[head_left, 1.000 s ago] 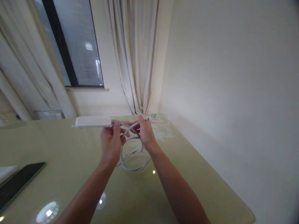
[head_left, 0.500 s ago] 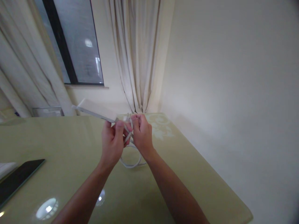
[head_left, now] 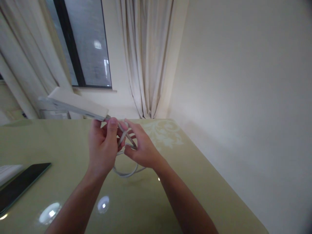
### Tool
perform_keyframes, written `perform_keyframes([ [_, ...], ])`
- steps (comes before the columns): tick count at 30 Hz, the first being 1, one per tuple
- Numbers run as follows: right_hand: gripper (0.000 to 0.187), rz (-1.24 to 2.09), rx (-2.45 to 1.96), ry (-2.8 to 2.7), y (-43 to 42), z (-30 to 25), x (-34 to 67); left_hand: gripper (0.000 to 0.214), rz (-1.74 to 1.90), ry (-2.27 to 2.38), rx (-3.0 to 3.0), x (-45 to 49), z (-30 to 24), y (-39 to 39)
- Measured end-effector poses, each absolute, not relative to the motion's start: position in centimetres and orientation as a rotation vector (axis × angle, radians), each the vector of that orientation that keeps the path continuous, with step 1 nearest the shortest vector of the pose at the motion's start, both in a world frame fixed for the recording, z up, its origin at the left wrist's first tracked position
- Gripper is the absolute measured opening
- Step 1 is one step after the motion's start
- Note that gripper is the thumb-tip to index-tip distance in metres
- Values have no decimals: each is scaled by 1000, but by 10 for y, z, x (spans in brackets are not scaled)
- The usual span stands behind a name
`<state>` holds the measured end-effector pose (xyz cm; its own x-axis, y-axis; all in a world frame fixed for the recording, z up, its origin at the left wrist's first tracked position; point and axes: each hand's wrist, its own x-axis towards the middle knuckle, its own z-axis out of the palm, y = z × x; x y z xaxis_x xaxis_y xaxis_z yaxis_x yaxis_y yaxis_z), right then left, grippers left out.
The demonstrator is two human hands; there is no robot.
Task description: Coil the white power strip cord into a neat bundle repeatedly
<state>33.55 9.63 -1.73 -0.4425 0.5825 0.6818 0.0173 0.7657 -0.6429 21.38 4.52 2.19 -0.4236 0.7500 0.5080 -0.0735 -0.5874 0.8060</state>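
A long white power strip (head_left: 79,103) is held up above the table, tilted, with its far end up to the left. My left hand (head_left: 103,143) is closed around its near end and the start of the grey-white cord (head_left: 122,137), thumb pressed on top. To its right, my right hand (head_left: 142,143) curls its fingers about a crossing loop of the same cord, thumb below and forefinger above. Fingers partly hide how the cord is looped. More of the cord hangs in a round coil (head_left: 125,175) beneath both hands.
The glossy greenish table (head_left: 195,195) meets a pale wall (head_left: 243,97) on the right. A dark flat tablet-like object (head_left: 24,183) lies at the left beside a white item (head_left: 9,172). Curtains (head_left: 148,58) and a window (head_left: 87,42) stand behind.
Both hands and the power strip have shifted left. My right hand has dropped slightly and its fingers have spread from a pinch to a wider curl around the cord.
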Motion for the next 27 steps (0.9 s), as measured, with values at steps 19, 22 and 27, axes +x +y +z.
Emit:
perform_keyframes([
  [19, 16, 925, -314, -1692, 93, -4, 346, 36, 1851, 1058, 1379, 187, 45, 28],
  [22, 21, 754, -401, -1736, 93, -2, 351, 44, 1796, 1123, 1390, 185, 37, 38],
  [27, 28, 585, -524, -1700, 93, -4, 349, 65, 1618, 1182, 1275, 182, 22, 50],
])
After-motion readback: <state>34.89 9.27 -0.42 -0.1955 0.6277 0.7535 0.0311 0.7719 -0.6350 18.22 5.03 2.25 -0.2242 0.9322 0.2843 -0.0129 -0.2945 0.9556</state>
